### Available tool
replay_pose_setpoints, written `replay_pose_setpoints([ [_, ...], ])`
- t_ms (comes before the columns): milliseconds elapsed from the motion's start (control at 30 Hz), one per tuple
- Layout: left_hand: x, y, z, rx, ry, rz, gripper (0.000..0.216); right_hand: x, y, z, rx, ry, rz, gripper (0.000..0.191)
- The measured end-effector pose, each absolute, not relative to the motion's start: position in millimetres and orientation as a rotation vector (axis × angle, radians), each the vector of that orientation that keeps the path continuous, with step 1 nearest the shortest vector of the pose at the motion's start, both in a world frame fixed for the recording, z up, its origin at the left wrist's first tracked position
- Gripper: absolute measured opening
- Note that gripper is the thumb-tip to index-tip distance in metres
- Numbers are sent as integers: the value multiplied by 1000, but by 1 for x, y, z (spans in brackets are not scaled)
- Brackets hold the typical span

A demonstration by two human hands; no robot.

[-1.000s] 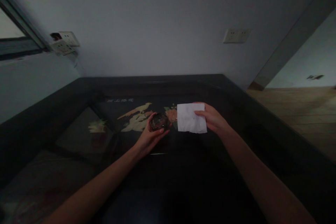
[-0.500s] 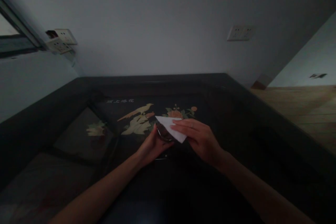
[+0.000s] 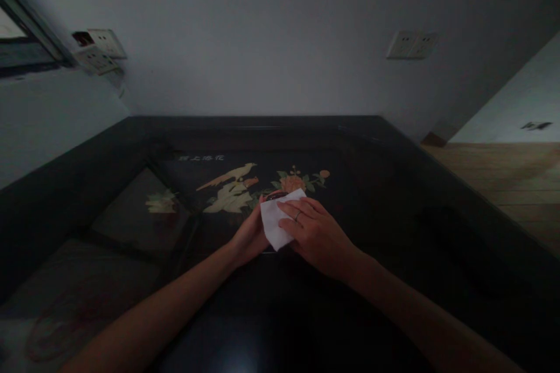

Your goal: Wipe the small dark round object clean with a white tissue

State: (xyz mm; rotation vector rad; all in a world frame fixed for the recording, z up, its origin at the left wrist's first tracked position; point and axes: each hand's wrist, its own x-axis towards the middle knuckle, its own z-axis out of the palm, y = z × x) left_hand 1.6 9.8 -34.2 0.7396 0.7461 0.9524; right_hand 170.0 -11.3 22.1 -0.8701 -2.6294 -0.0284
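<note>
A white paper tissue (image 3: 275,222) lies over a small dark glass that my left hand (image 3: 248,239) grips from the left; only a sliver of the glass rim (image 3: 275,196) shows above the tissue. My right hand (image 3: 314,233), with a ring on one finger, presses the tissue against the glass, fingers curled over it. Both hands hover over a black lacquered table (image 3: 394,198) with a bird and flower inlay (image 3: 236,186).
The table stands in a corner against a grey wall with sockets (image 3: 411,45) and more sockets at the left (image 3: 94,52). A window edge (image 3: 17,41) shows at far left. Wooden floor (image 3: 503,175) lies to the right of the table.
My right hand brought the tissue from the right over to the glass and now covers it. The left hand kept its hold and drew slightly nearer to me.
</note>
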Motion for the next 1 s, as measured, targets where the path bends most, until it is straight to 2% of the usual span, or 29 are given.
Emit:
replay_pose_setpoints([
  [200, 4, 9, -27, 613, 754, 1012, 50, 165, -14, 7, -993, -2687, -166, 28],
  [333, 2, 11, -30, 615, 767, 1004, 48, 160, -20, 4, -1056, -2693, -106, 26],
  [500, 0, 11, -36, 725, 744, 947, 49, 154, -26, 12, -1163, -2672, 276, 27],
  [633, 3, 10, -34, 634, 684, 985, 43, 151, -26, 15, -1298, -2366, 738, 23],
  [700, 4, 9, -32, 576, 656, 1002, 40, 151, -26, 13, -1295, -2239, 868, 19],
  [800, 5, 9, -29, 503, 644, 1009, 38, 151, -25, 6, -1257, -2317, 766, 21],
  [933, 4, 9, -27, 408, 632, 989, 38, 155, -22, 4, -1108, -2624, 345, 34],
  [1000, 4, 10, -27, 374, 599, 991, 38, 158, -20, 7, -1053, -2736, 135, 33],
])
